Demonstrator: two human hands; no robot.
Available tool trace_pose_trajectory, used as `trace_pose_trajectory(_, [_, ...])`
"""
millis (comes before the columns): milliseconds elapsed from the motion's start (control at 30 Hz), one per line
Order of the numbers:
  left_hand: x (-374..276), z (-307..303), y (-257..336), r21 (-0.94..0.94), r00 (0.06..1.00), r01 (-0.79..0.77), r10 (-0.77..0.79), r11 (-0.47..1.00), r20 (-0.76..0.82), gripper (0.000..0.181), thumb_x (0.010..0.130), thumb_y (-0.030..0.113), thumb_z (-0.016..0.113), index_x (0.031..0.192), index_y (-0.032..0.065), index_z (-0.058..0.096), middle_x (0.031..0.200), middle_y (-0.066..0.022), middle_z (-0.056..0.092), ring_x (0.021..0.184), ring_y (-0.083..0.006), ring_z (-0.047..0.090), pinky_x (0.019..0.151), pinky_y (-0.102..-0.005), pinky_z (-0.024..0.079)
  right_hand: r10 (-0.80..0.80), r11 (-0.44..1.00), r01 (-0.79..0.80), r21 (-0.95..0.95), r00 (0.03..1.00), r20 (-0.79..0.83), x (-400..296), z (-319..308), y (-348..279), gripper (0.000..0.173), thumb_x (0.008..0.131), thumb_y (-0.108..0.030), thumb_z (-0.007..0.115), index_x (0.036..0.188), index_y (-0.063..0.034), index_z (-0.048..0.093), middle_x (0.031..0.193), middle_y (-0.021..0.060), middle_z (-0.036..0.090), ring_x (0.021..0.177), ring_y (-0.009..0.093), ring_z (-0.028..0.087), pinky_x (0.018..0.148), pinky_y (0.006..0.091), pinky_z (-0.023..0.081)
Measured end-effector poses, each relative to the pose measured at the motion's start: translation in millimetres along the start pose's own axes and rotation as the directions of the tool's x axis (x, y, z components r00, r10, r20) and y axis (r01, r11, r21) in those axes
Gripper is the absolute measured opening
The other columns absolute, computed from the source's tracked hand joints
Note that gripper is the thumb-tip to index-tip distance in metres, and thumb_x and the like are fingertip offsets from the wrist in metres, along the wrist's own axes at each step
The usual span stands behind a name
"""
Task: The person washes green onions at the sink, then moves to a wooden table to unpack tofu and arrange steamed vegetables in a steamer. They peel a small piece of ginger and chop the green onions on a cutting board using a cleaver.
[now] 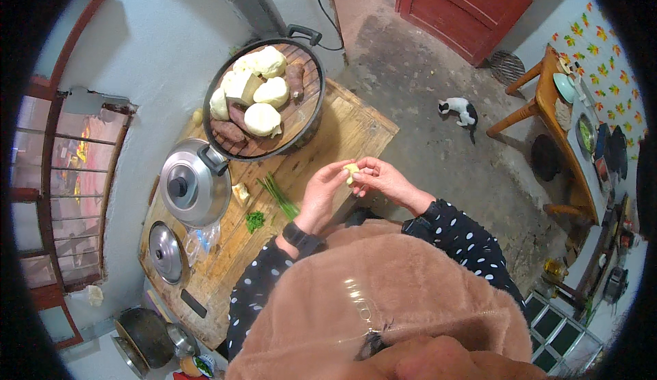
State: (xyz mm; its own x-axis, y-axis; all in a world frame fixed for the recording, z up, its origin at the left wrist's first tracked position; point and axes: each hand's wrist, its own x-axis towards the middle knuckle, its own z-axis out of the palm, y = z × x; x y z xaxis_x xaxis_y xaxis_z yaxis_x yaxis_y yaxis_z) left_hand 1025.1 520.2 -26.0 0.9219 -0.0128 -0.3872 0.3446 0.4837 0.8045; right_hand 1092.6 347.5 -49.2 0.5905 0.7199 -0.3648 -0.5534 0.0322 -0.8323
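A small pale-yellow piece of food (351,168), possibly peeled ginger, is pinched between the fingertips of my left hand (322,187) and my right hand (382,179). Both hands meet in front of my body, over the near edge of the wooden table (354,118). Left of my left hand lie several green onion stalks (278,194) and a small heap of chopped greens (254,221). A pale chunk with browned edges (240,194) sits beyond them. What exactly my fingers hold is partly hidden.
A black-handled round pan (321,90) bears steamed buns (263,120) and sweet potatoes (295,80). Beside it are a lidded metal pot (195,182), a loose lid (165,253), a plastic bag (203,241) and a flat black object (193,303). A black-and-white cat (459,110) is on the floor.
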Motion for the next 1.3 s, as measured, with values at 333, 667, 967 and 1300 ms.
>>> trace_pose_trajectory(333, [-17.2,-36.3,12.7,0.044,0.991,-0.064,0.069,0.997,-0.112,0.052,0.093,0.016,0.059,0.138,0.0001,0.038,0.136,-0.0166,0.048,0.127,-0.0225,0.045,0.107,-0.0341,0.036,0.145,0.987,-0.144,-0.066,0.989,0.016,5.4,-12.7,26.3,0.027,0.091,-0.025,0.062,0.107,-0.0057,0.054,0.088,0.0041,0.063,0.075,0.01,0.06,0.067,0.0215,0.049])
trace_pose_trajectory(667, [-48.0,-119.9,10.6,-0.079,0.922,-0.117,0.079,0.99,-0.38,0.039,0.097,0.024,0.051,0.128,0.0007,0.049,0.126,-0.013,0.056,0.118,-0.0213,0.052,0.102,-0.0348,0.041,0.285,0.952,-0.288,-0.105,0.958,-0.034,25.0,-68.3,71.7,0.023,0.09,-0.024,0.064,0.102,-0.0058,0.058,0.081,-0.0025,0.057,0.071,0.005,0.054,0.064,0.0205,0.047])
trace_pose_trajectory(967, [-105.9,-198.8,2.8,-0.051,0.73,-0.286,0.183,0.957,-0.658,0.031,0.098,0.031,0.05,0.105,0.0036,0.061,0.107,-0.0114,0.064,0.101,-0.0194,0.059,0.087,-0.0348,0.049,0.245,0.86,-0.301,-0.411,0.952,-0.183,90.0,-80.2,94.7,0.025,0.086,-0.024,0.066,0.101,-0.0053,0.06,0.075,-0.0007,0.057,0.06,0.007,0.051,0.055,0.0224,0.044])
trace_pose_trajectory(1300, [-139.0,-310.2,71.3,-0.296,0.714,-0.507,0.203,0.809,-0.67,0.053,0.094,0.032,0.056,0.132,0.0046,0.034,0.129,-0.0252,0.049,0.113,-0.0333,0.055,0.093,-0.0386,0.05,0.154,0.825,-0.222,-0.519,0.973,-0.171,135.5,-65.3,101.0,0.027,0.084,-0.024,0.068,0.095,-0.0013,0.06,0.07,0.002,0.059,0.057,0.01,0.055,0.05,0.0259,0.045])
